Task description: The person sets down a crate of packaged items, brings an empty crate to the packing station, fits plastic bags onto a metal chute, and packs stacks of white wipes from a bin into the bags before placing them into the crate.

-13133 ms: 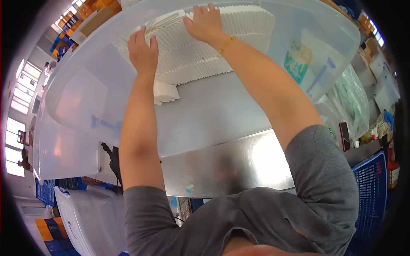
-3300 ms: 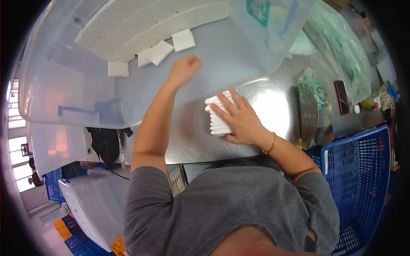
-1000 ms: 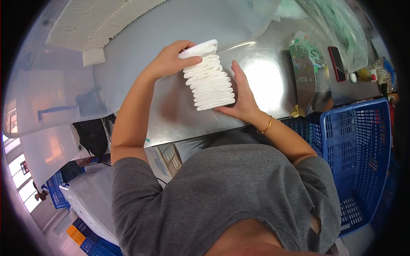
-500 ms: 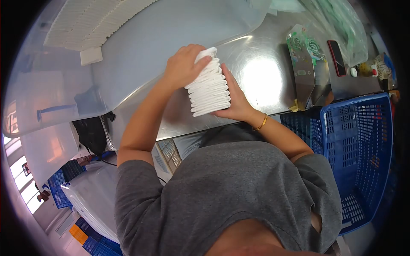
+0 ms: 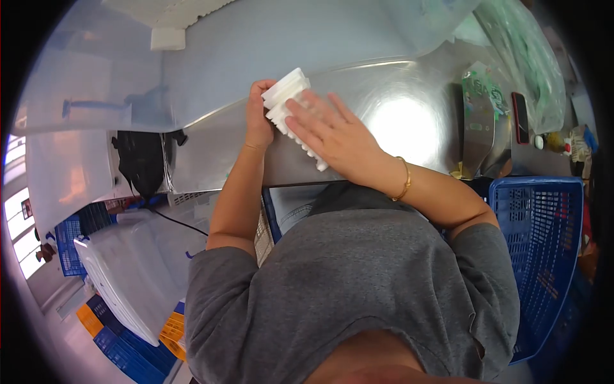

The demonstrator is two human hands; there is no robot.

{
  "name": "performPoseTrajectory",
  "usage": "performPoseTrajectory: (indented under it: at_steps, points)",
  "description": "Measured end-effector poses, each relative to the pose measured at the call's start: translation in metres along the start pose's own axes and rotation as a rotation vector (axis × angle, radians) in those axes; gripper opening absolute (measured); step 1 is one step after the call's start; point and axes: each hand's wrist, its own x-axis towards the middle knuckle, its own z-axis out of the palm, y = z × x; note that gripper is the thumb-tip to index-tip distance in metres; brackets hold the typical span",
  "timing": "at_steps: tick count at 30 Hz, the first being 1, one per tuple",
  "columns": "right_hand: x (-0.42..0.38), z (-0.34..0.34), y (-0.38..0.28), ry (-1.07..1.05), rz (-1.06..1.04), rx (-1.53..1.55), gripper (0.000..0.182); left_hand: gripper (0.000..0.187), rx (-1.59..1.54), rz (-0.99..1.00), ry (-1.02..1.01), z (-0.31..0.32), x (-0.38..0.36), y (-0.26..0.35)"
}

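A stack of folded white pieces [image 5: 286, 91] is held up over the metal table [image 5: 358, 77], tilted, with its lower end toward the table's front edge. My left hand [image 5: 259, 115] grips the stack from its left side, the fingers partly hidden behind it. Against the right side of the stack lies my right hand [image 5: 342, 137], its fingers spread and a little blurred, with the thumb apart. A gold bracelet is on the right wrist.
Several white folded pieces [image 5: 167, 38] stand at the upper left behind clear plastic. A patterned package [image 5: 480, 96], a red-edged phone [image 5: 520, 118] and a plastic bag [image 5: 534, 70] lie at the right. Blue crates [image 5: 537, 185] stand below right; a black bag [image 5: 141, 163] hangs left.
The stack has turned and tilted to the left. My left hand has shifted down its left side; my right hand has moved up across its right side, with fingers spread. The view has shifted slightly.
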Motion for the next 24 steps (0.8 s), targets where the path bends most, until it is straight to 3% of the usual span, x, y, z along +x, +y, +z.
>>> performPoseTrajectory:
  at_steps: [2,8,11,18,22,24]
  points:
    - [-0.005,-0.011,0.002,-0.042,0.062,-0.022,0.079,0.065,-0.057,0.013,-0.021,0.007,-0.001,-0.002]
    - [-0.005,-0.016,0.001,-0.121,0.16,-0.104,0.079,0.06,-0.179,0.059,0.06,0.039,-0.005,-0.002]
    - [-0.005,-0.014,0.006,-0.236,0.225,0.123,0.082,0.058,-0.298,0.018,0.107,0.051,-0.013,-0.003]
    - [-0.038,-0.017,0.016,-0.064,0.247,0.193,0.079,0.051,-0.234,-0.025,0.227,0.092,-0.018,-0.011]
    - [-0.11,-0.1,0.029,0.096,0.364,-0.015,0.071,0.045,-0.391,-0.104,-0.11,0.199,-0.01,0.031]
    - [-0.15,-0.151,0.023,0.166,0.428,-0.137,0.065,0.041,-0.19,0.148,-0.292,0.266,-0.009,0.039]
